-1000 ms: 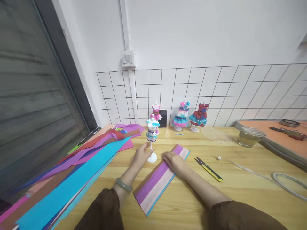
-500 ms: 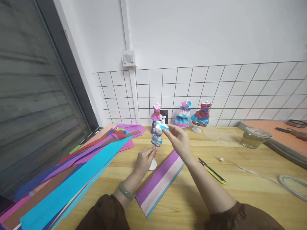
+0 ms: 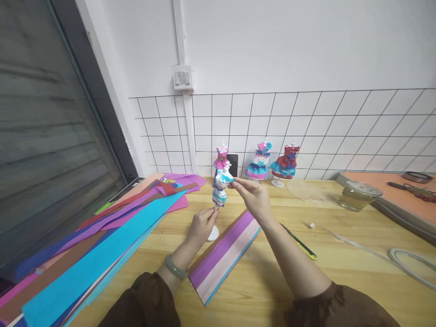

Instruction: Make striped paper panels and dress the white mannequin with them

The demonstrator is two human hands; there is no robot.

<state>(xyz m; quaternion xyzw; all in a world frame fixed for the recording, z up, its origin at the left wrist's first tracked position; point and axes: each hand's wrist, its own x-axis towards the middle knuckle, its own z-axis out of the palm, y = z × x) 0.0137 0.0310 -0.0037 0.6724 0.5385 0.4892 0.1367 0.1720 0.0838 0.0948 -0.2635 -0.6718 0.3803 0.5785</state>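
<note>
A small dress form (image 3: 220, 195) in a white, blue and purple dress is held up above the wooden table. Its thin stem is pinched in my left hand (image 3: 201, 225), and its round white base (image 3: 213, 233) shows below the fingers. My right hand (image 3: 252, 195) pinches the blue edge of the dress at the right side of the upper part. Beneath and between my hands lies a stack of folded strips (image 3: 226, 256) in brown, purple, pale pink and blue.
Coloured strips (image 3: 102, 245) lie in a pile at left. Three dressed forms stand by the wall, one the red-and-blue (image 3: 286, 162). A cutter (image 3: 299, 243), lidded cup (image 3: 359, 195), ribbon roll (image 3: 413, 268) and orange mat (image 3: 402, 190) are at right.
My right hand has shifted from the top of the dress to its right edge, uncovering more of the bodice. The form and my left hand have moved slightly left in view.
</note>
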